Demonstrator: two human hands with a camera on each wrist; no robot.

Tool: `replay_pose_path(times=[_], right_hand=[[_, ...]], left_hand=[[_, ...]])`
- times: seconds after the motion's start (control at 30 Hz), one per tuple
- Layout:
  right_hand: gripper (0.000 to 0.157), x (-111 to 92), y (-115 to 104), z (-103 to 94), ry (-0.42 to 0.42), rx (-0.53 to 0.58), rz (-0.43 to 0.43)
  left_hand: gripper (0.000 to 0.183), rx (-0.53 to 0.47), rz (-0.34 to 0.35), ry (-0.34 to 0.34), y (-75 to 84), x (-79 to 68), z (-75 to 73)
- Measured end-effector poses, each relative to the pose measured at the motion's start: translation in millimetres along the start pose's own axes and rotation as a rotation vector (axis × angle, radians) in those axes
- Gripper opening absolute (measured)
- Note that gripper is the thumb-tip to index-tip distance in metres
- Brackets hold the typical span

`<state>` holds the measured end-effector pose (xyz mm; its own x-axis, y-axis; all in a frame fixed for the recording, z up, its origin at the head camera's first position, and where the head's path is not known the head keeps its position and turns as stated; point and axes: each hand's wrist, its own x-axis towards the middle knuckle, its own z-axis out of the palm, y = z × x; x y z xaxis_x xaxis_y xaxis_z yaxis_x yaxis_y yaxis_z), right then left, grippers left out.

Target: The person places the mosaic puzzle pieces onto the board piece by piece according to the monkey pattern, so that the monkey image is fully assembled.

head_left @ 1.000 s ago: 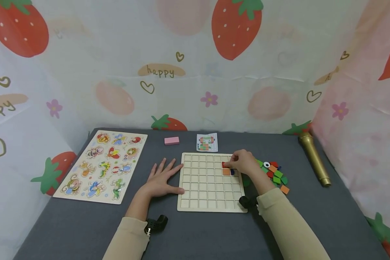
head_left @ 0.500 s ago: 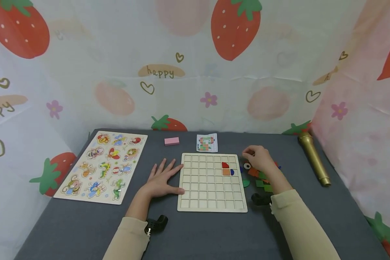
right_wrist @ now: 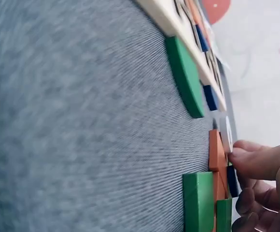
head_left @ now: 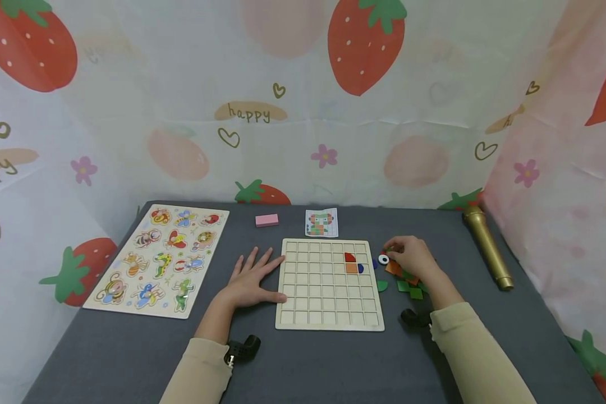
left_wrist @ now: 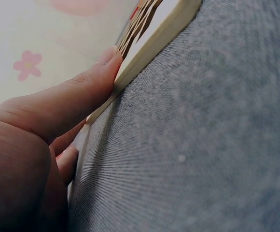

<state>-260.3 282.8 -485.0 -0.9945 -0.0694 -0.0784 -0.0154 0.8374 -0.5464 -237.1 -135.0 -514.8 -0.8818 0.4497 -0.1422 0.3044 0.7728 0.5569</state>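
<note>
A pale wooden grid board (head_left: pixel 308 303) lies on the table. Spread and straight, my left hand (head_left: pixel 249 283) rests at its left edge, thumb and index fingertip at the rim; the left wrist view shows the thumb (left_wrist: pixel 89 84) against the board's side. In the board's upper right sit a red quarter-round piece (head_left: pixel 350 257), an orange square (head_left: pixel 351 268) and a blue rounded piece (head_left: pixel 361 269). My right hand (head_left: pixel 409 255) is bent over the pile of coloured pieces, fingertips right beside a white ring-marked disc (head_left: pixel 383 260). I cannot tell whether it pinches a piece.
Green squares (head_left: pixel 415 293) and a green rounded piece (head_left: pixel 381 285) lie right of the board. A pattern card (head_left: pixel 321 223) and pink block (head_left: pixel 266 220) are behind it. An insect puzzle board (head_left: pixel 161 258) lies left, a gold cylinder (head_left: pixel 489 247) far right.
My right hand has left the red piece on the board and moved right, then down to the pile. The white disc and nearby pieces have shifted left. My left hand has stayed still.
</note>
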Motion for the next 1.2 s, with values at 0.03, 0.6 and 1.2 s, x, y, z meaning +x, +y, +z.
replay_pose_path(times=[0.03,0.6,1.2], right_hand=[[0.019,-0.1,0.4,0.6,-0.002,-0.005,0.004],[0.028,-1.0,-4.2,-3.4,-0.084,-0.061,0.076],[0.014,-1.6,-14.9,-0.3,-0.108,-0.035,0.089]], left_hand=[[0.102,0.001,0.001,0.0,-0.2,-0.1,0.0],[0.103,0.008,0.004,0.004,1.3,0.5,-1.0],[0.102,0.003,0.018,0.007,1.2,-2.1,-1.5]])
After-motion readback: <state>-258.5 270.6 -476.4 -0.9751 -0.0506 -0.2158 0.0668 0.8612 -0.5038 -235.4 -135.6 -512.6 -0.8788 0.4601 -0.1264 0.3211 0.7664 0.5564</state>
